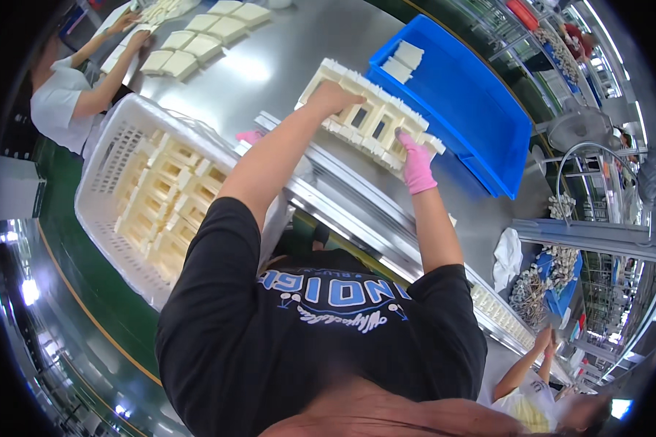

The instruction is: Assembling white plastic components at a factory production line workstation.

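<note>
The left hand [333, 96] lies over part of the cream frame [368, 114], its fingertips hidden behind the frame's edge. Beside the frame, the blue bin [481, 124] hides its own far floor. The white crate [135, 197] is partly covered by the person's sleeve.

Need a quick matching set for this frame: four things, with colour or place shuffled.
Things:
1. right hand
2. left hand
3. bin
4. basket

Descriptions:
A. blue, behind the cream frame
B. bare, on the frame's left end
C. white, holds cream parts at left
D. pink glove, on the frame's right end

Pairs: 1-D, 2-B, 3-A, 4-C
</note>
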Action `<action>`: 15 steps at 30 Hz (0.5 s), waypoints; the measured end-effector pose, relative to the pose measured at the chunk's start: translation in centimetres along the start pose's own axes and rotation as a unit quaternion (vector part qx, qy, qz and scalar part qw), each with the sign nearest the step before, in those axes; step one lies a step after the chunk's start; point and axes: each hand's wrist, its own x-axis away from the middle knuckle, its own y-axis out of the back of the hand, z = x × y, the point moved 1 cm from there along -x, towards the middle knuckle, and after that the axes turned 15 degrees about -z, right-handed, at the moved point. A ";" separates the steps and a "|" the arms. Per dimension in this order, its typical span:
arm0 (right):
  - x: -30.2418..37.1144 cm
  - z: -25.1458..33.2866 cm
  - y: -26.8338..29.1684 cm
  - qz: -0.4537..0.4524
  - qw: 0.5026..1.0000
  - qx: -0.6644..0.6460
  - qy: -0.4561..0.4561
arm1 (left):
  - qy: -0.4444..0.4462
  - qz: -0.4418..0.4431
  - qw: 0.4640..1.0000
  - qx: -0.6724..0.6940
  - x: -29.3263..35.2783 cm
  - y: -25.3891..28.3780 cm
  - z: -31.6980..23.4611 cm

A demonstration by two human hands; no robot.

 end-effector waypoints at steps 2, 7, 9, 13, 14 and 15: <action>-1.0 -1.3 1.8 -0.013 0.999 0.030 -0.010 | 0.017 0.002 1.000 -0.004 -1.5 -4.0 1.4; -1.9 -1.3 4.0 0.033 0.994 0.027 -0.097 | -0.035 0.049 0.995 -0.077 -2.0 -7.1 0.7; -3.1 -2.5 5.0 0.066 0.992 0.005 -0.110 | -0.076 0.081 0.989 -0.093 -2.3 -8.1 1.8; -4.6 -4.0 6.7 0.154 0.874 0.399 0.230 | -0.030 0.083 0.986 -0.143 -0.4 -6.6 0.1; -4.3 -3.2 6.8 0.166 0.818 0.463 0.299 | -0.022 0.056 0.993 -0.098 -1.1 -8.0 1.0; -3.6 -2.4 6.2 0.184 0.749 0.515 0.374 | -0.007 0.018 0.998 -0.053 -1.7 -8.2 2.2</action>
